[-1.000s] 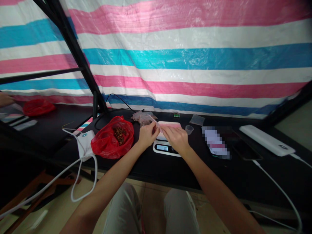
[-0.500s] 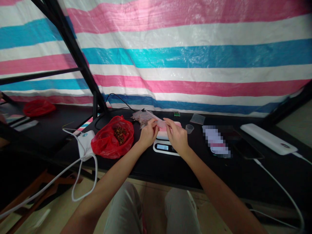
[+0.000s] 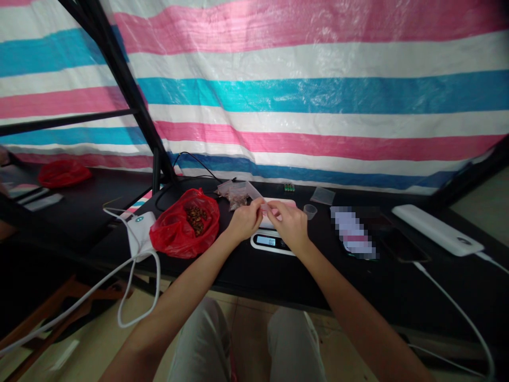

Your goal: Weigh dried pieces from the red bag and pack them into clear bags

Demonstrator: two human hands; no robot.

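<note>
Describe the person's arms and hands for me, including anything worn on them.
The left hand and right hand wear no gloves. The left forearm and right forearm are slim and bare, with no sleeve, watch or bracelet showing. Any rings would be too small to make out.

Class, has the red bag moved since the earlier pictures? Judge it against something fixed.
No. Against the black diagonal post, the red bag keeps its place, shifting neither way.

I'm in a makeshift workroom, perhaps: striped sheeting [image 3: 318,95] behind my black desk [image 3: 246,273], digital scale [image 3: 271,242] on it.
</note>
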